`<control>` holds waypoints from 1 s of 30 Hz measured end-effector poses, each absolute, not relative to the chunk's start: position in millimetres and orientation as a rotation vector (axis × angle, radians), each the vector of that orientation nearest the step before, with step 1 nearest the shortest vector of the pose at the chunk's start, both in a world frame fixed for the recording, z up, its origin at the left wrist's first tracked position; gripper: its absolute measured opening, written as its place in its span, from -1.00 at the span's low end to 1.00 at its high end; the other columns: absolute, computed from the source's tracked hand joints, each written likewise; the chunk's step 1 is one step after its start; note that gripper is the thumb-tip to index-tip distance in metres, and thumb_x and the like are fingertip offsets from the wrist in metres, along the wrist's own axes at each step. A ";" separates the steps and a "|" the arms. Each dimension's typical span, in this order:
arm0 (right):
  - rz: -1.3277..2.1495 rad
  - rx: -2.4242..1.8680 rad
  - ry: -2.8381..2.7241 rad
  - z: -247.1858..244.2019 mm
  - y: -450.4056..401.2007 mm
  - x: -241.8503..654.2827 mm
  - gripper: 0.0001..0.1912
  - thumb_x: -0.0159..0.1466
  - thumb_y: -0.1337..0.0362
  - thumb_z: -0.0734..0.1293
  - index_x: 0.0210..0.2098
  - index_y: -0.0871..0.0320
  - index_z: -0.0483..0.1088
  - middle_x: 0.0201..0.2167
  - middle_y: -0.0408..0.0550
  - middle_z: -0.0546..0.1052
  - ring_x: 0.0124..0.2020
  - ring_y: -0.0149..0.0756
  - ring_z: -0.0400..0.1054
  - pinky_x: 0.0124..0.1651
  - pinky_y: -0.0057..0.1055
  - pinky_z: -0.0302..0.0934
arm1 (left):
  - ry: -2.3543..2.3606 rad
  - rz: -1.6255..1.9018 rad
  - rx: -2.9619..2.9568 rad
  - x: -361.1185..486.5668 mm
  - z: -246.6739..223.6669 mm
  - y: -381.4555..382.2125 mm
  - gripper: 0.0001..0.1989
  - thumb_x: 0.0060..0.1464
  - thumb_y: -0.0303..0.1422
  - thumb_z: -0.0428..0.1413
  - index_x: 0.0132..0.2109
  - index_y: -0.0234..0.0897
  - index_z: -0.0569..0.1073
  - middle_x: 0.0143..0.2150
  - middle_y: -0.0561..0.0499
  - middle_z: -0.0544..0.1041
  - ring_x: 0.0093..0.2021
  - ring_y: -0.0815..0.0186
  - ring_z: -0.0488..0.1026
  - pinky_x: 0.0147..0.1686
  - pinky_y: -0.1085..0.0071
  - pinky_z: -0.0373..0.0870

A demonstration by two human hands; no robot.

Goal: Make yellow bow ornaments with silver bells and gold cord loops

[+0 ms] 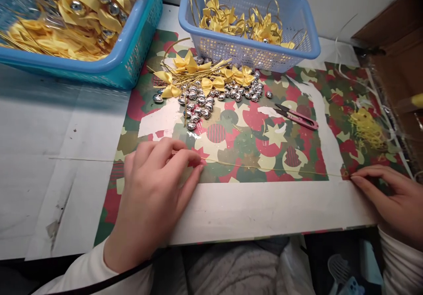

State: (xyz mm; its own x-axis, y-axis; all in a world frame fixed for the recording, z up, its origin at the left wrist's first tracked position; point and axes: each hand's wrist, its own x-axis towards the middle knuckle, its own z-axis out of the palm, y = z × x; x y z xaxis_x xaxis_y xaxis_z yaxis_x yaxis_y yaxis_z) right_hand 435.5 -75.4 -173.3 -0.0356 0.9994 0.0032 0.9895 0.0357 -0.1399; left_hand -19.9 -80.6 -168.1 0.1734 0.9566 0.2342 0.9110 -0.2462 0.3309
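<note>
A thin gold cord (244, 167) runs almost straight across the patterned sheet near the table's front. My left hand (157, 189) is closed on it at centre left, and a loose length extends leftward beyond the hand. At the right, my right hand (390, 193) pinches the cord between thumb and fingers. Beyond my hands lie yellow ribbon bows (213, 84) with gold stems, among a pile of silver bells (198, 105). Pink-handled thread snips (297, 117) rest right of the pile.
A blue basket (132, 61) with yellow ribbons and silver bells stands at the back left. Another blue basket (251, 43) with bows stands behind the pile. Yellow thread scraps (366, 127) lie at the right, beside a brown carton (396, 57).
</note>
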 end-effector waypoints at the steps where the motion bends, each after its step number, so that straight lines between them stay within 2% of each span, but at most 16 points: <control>1: 0.172 -2.085 -2.156 -173.0 -74.1 432.1 -0.85 0.27 0.01 0.25 -0.30 -0.12 0.38 -0.29 -0.08 0.54 -0.19 0.00 0.46 -0.13 -0.09 0.35 | 1.853 0.585 2.328 -17.7 -168.2 -77.9 -0.87 0.23 -0.34 0.04 -0.22 -0.19 0.48 -0.20 -0.07 0.48 -0.13 0.02 0.35 -0.19 0.10 0.24; 6: 0.190 -1.883 -2.128 -176.1 -69.6 424.5 -0.81 0.22 0.03 0.30 -0.36 -0.02 0.43 -0.38 -0.14 0.53 -0.34 -0.14 0.44 -0.23 -0.24 0.32 | 1.861 0.569 2.306 -14.4 -171.1 -70.0 -0.85 0.23 -0.32 0.04 -0.22 -0.20 0.49 -0.22 -0.08 0.50 -0.14 0.01 0.35 -0.20 0.13 0.21; 12: 0.196 -1.860 -2.118 -177.1 -69.4 421.4 -0.78 0.22 0.06 0.29 -0.38 0.05 0.43 -0.40 -0.14 0.53 -0.36 -0.24 0.42 -0.26 -0.36 0.28 | 1.804 0.554 2.344 -15.8 -172.6 -68.0 -0.84 0.26 -0.37 0.00 -0.27 -0.23 0.44 -0.24 -0.07 0.49 -0.22 0.08 0.35 -0.20 0.16 0.17; 30: 0.288 -1.946 -1.972 -172.2 -68.4 410.3 -0.79 0.14 0.08 0.30 -0.45 0.07 0.43 -0.46 -0.09 0.53 -0.39 -0.24 0.42 -0.29 -0.35 0.28 | 1.772 0.525 2.456 -16.2 -179.2 -69.9 -0.91 0.27 -0.41 0.00 -0.25 -0.26 0.33 -0.22 -0.08 0.48 -0.22 0.12 0.36 -0.20 0.21 0.18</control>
State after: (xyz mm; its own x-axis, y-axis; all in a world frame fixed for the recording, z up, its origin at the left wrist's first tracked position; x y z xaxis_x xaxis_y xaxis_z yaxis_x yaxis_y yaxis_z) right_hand 410.3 -68.4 -172.2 0.0082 0.9943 0.1066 0.9222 0.0337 -0.3851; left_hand -16.2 -69.9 -179.2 0.2778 0.9317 0.2339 0.9087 -0.3339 0.2507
